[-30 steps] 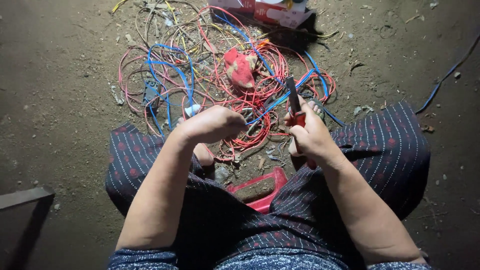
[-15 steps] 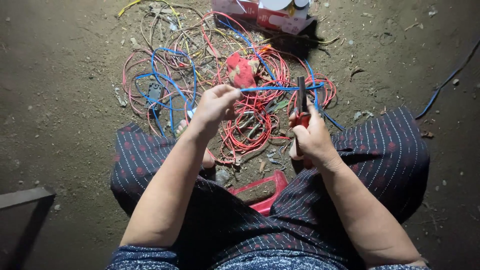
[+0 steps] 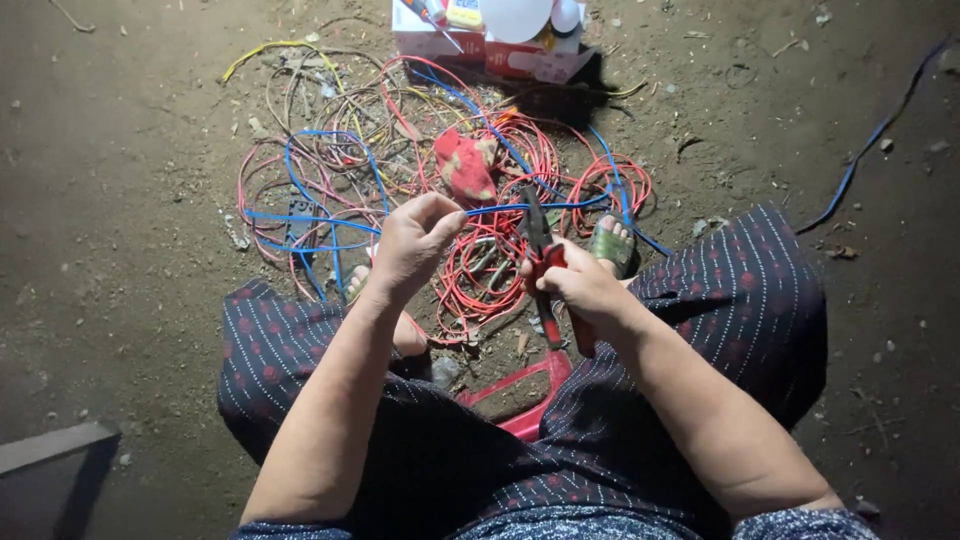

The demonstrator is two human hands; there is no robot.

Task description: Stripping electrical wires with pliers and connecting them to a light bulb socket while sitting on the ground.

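Since half a second ago, the left hand [image 3: 415, 245] has drawn the blue wire [image 3: 505, 209] out level, pinching its end in closed fingers. Right hand [image 3: 580, 285] grips red-handled pliers [image 3: 545, 265], jaws at the wire, above tangled red wires [image 3: 480, 280] on the dirt floor [image 3: 120, 250].

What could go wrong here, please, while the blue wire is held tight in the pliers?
The left hand pulls the blue wire taut into the pliers gripped by the right hand; if the wire snaps or slips, the hand may jerk back. The bare toes in the sandal sit close beneath the pliers. The loose red wires on the ground could snag the wire.
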